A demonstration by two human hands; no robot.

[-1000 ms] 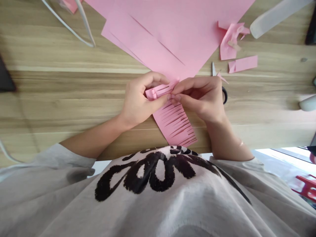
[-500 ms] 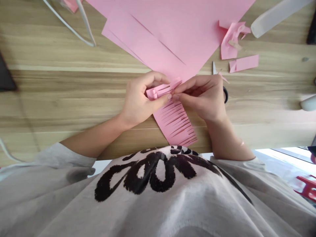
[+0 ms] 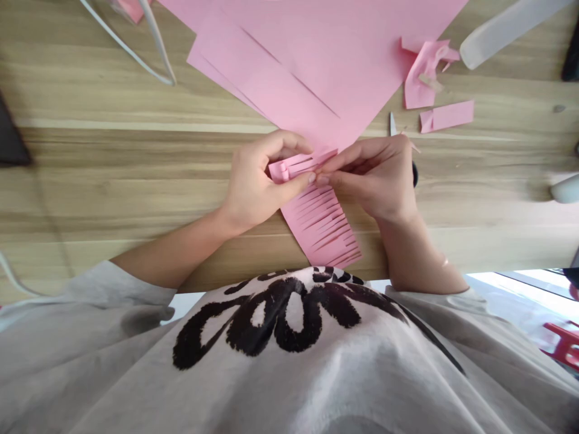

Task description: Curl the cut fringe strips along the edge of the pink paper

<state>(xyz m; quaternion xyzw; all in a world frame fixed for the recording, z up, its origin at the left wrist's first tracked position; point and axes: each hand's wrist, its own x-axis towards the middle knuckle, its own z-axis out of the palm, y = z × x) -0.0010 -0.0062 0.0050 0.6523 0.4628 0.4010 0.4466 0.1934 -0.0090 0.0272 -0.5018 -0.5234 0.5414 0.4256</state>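
Left hand (image 3: 256, 184) is gripping the strip (image 3: 323, 226): thumb and forefinger are closing on its far end, which is curling into a small coil between them, with the other fingers folded in. Right hand (image 3: 375, 178) is pinching the same end from the right, its fingertips (image 3: 324, 179) pressed together on the paper and meeting the left thumb tip. The strip is pink and cut into a fringe of parallel slits. It is running from the pinch toward the near table (image 3: 90, 199) edge and lying flat there, its near end just over the edge by the shirt (image 3: 289, 374). Both wrists are resting on the table. Scissors (image 3: 391, 125) are lying just behind the right hand, mostly hidden, with only a blade tip and a bit of dark handle showing. A large pink sheet (image 3: 325, 54) with long cuts is lying far of the hands, one corner pointing at them. Pink scraps (image 3: 446, 116) are sitting far right. A white cable (image 3: 156, 45) is crossing far left.
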